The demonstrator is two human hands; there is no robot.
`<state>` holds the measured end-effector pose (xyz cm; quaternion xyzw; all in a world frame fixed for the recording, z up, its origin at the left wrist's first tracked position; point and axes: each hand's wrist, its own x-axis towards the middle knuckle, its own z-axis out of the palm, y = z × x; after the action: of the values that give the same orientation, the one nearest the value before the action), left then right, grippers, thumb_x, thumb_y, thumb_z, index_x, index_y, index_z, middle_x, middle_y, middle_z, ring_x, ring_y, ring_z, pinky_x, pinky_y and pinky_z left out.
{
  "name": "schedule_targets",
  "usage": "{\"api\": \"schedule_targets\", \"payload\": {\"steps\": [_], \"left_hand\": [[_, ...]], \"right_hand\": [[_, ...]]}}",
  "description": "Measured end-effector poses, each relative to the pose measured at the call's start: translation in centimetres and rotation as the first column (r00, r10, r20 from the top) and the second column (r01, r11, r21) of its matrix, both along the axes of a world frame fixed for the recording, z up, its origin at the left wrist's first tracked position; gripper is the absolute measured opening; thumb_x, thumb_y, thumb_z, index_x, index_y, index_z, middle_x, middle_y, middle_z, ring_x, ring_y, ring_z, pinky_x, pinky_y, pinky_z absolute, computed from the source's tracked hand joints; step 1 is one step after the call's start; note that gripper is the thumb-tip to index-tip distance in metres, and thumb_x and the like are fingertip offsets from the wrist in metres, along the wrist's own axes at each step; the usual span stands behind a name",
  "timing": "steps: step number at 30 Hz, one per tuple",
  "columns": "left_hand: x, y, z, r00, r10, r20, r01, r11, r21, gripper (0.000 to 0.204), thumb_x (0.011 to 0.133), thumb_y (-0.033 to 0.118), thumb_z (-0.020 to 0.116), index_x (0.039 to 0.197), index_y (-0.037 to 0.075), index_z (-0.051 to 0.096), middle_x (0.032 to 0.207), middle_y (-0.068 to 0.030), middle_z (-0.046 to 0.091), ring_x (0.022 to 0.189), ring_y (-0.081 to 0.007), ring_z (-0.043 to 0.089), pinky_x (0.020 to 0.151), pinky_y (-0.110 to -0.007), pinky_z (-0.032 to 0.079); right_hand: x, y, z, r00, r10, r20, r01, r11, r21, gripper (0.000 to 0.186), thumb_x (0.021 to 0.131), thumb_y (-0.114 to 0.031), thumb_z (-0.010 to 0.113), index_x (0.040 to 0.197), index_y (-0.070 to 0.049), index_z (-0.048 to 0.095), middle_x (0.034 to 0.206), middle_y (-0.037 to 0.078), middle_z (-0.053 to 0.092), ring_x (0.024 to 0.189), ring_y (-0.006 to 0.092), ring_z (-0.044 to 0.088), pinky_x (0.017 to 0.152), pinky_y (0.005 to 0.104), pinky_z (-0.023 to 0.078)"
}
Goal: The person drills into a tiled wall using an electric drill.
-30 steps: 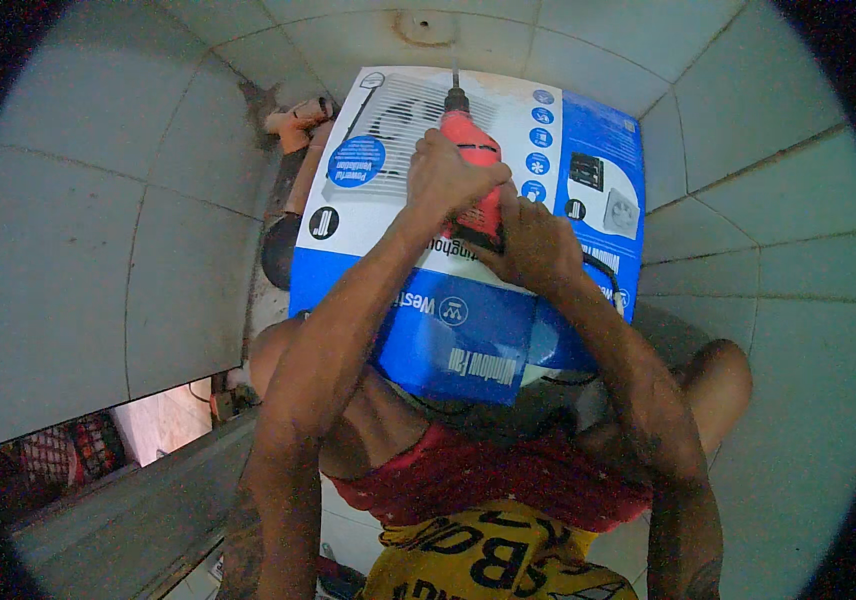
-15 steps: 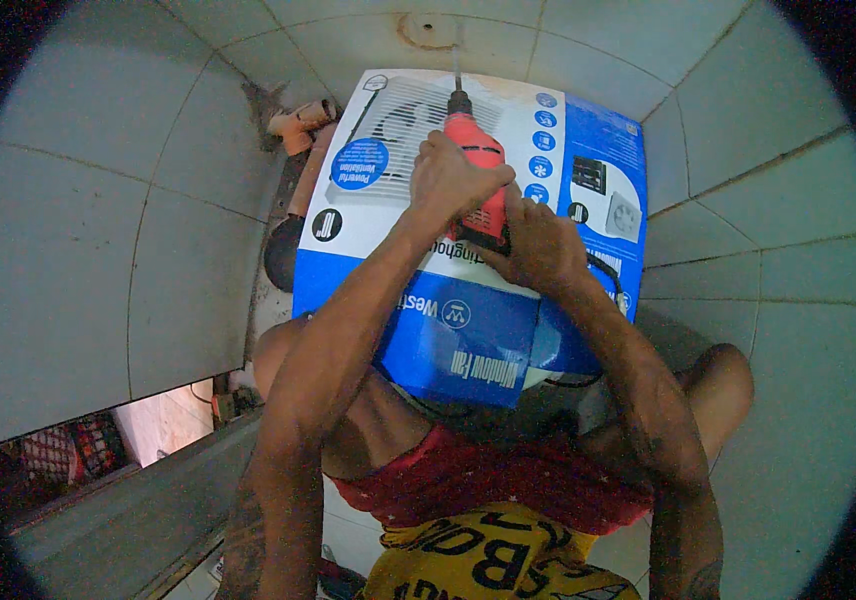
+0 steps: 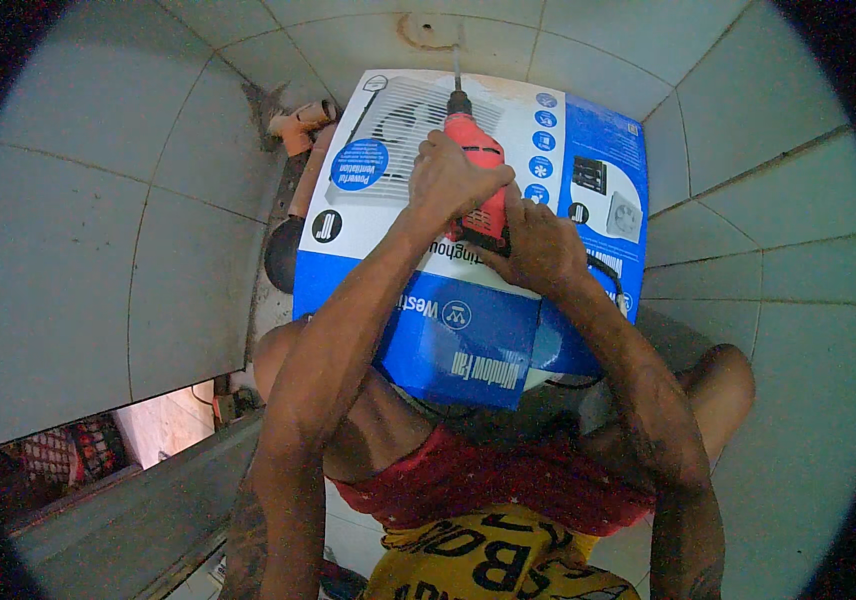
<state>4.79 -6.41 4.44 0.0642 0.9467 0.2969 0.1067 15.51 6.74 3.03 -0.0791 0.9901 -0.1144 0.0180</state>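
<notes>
A red and black power drill [image 3: 478, 150] lies over the top of a blue and white cardboard box [image 3: 588, 140], its long bit [image 3: 457, 68] reaching toward the tiled wall, beside a small dark hole [image 3: 427, 26] with a brown stain. Whether the tip touches the tile I cannot tell. My left hand [image 3: 448, 178] is closed on the drill's upper body, thumb across it. Lower and to the right, my right hand [image 3: 540, 250] is wrapped round the drill's rear, its grip mostly hidden. A black cord [image 3: 608, 270] runs down from there along the box.
Tiled walls [image 3: 68, 250] surround the box on three sides. Left of it stand dusty plastic pipes and fittings [image 3: 298, 130]. At lower left is a gap beside a ledge [image 3: 118, 500], with a checked, crate-like object [image 3: 53, 450] beyond. My bent legs flank the box.
Compared with a second ago, the box, drill and both hands sit very slightly farther right and lower in the picture. My grip looks the same.
</notes>
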Motion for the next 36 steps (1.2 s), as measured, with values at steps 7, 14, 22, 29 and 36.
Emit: {"api": "schedule_targets", "payload": {"steps": [7,14,22,29,36], "left_hand": [[0.0,0.0,0.2,1.0,0.012,0.026,-0.012,1.0,-0.003,0.105,0.063,0.055,0.078,0.127,-0.019,0.041,0.125,-0.0331,0.053,0.117,-0.0442,0.057,0.1,-0.043,0.049],[0.0,-0.1,0.1,1.0,0.008,0.013,-0.008,1.0,-0.011,0.106,0.062,0.055,0.078,0.128,-0.019,0.04,0.125,-0.0322,0.054,0.117,-0.0436,0.058,0.099,-0.044,0.05],[-0.1,-0.3,0.1,1.0,0.007,0.029,-0.007,1.0,0.011,0.108,0.061,0.056,0.079,0.128,-0.02,0.04,0.126,-0.0326,0.054,0.118,-0.0435,0.058,0.1,-0.044,0.049],[0.1,-0.2,0.4,1.0,0.013,0.006,-0.013,1.0,0.016,0.107,0.061,0.055,0.08,0.127,-0.02,0.041,0.125,-0.0332,0.054,0.118,-0.0439,0.058,0.1,-0.043,0.049],[0.1,-0.1,0.2,1.0,0.011,-0.011,-0.01,0.999,0.037,0.104,0.062,0.054,0.079,0.124,-0.021,0.043,0.123,-0.0341,0.055,0.116,-0.0444,0.059,0.099,-0.043,0.05]], "right_hand": [[0.0,0.1,-0.2,1.0,0.016,0.018,-0.016,1.0,-0.002,0.104,0.086,-0.073,0.058,0.141,0.013,0.037,0.094,0.024,0.068,0.083,0.0376,0.071,0.068,0.0487,0.059],[0.1,-0.1,0.1,1.0,0.001,0.011,-0.001,1.0,-0.005,0.102,0.086,-0.074,0.057,0.139,0.012,0.039,0.096,0.025,0.068,0.084,0.038,0.07,0.068,0.0479,0.059],[0.1,-0.3,0.2,0.999,0.006,0.048,-0.007,1.0,0.02,0.101,0.086,-0.072,0.059,0.14,0.011,0.038,0.098,0.025,0.068,0.086,0.0394,0.07,0.07,0.0491,0.059],[0.2,-0.4,1.4,0.996,-0.027,0.085,0.027,1.0,0.003,0.104,0.084,-0.071,0.062,0.143,0.01,0.036,0.1,0.024,0.068,0.089,0.0365,0.07,0.07,0.0466,0.059],[0.3,0.0,0.2,1.0,-0.004,-0.025,0.004,1.0,0.001,0.105,0.084,-0.071,0.061,0.143,0.012,0.037,0.096,0.025,0.068,0.081,0.0387,0.071,0.067,0.0477,0.059]]}}
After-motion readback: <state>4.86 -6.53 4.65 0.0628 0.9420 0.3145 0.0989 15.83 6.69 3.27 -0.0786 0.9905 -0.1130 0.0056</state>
